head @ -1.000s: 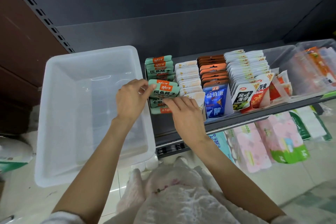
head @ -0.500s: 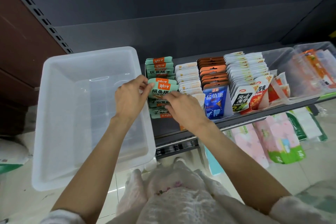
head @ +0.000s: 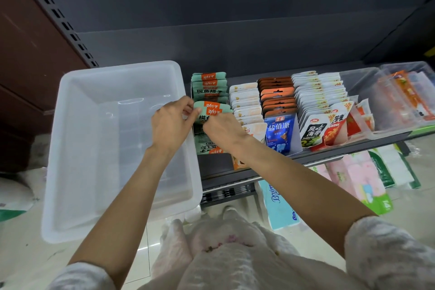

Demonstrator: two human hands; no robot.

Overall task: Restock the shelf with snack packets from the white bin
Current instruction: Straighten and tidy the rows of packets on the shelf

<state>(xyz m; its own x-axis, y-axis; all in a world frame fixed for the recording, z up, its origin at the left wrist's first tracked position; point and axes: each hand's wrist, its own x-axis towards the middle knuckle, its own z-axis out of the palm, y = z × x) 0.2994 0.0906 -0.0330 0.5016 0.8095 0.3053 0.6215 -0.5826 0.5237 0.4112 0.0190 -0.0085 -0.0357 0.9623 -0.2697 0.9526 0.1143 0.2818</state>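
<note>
The white bin (head: pixel 77 195) stands at the left, its bottom bare. To its right, green snack packets with orange tabs (head: pixel 208 82) stand in a row at the left end of the dark shelf (head: pixel 226 172). My left hand (head: pixel 170 122) pinches the left edge of the front green packets (head: pixel 213 113). My right hand (head: pixel 223 130) holds the same packets from the right and front, fingers curled on them. One green packet (head: pixel 209 147) lies flat in front of the row, partly under my right hand.
Rows of white (head: pixel 246 103), orange (head: pixel 277 96), blue (head: pixel 279 135) and mixed packets (head: pixel 322 110) fill the shelf to the right. A clear box (head: pixel 400 101) sits at far right. Tissue packs (head: pixel 367 179) stand on the lower level. A perforated upright (head: pixel 54 14) rises at the left.
Both hands have stayed on the front green packets; my right hand slid up and left over them. The camera has shifted slightly.
</note>
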